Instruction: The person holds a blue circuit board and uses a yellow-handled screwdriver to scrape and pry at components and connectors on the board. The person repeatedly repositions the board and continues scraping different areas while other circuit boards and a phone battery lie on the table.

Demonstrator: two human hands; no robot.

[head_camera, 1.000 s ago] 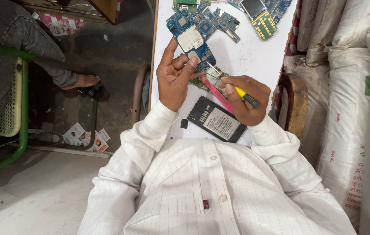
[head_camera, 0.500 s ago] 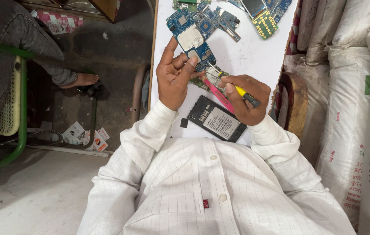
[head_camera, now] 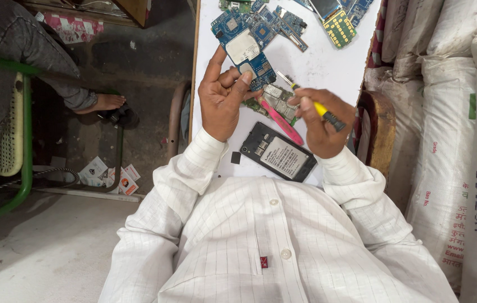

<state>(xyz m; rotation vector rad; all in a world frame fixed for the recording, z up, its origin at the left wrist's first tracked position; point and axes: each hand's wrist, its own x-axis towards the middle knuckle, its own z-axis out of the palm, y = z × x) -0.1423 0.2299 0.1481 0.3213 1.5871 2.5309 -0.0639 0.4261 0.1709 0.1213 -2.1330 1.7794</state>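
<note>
Head view, read left to right. At 9 o'clock, a green chair (head_camera: 22, 140) carries a seated person whose sandalled foot (head_camera: 103, 102) rests on the floor. At centre, the left hand (head_camera: 221, 98) grasps a small blue circuit board (head_camera: 247, 53) between thumb and fingers, index raised, above the white table (head_camera: 328, 67). At 1 o'clock from it, the right hand (head_camera: 322, 120) is clenched on a yellow-handled screwdriver (head_camera: 311, 104), tip aimed toward the board. Between the hands lie a pink pry tool (head_camera: 283, 122) and a green board fragment (head_camera: 277, 101); at 6 o'clock, an opened black phone (head_camera: 277, 151). More boards (head_camera: 334, 22) lie at 12 o'clock; white sacks (head_camera: 463, 140) stand at 3 o'clock. Risk, as judged: the tip may slip off the unsupported board and gouge components or jab the thumb.
</note>
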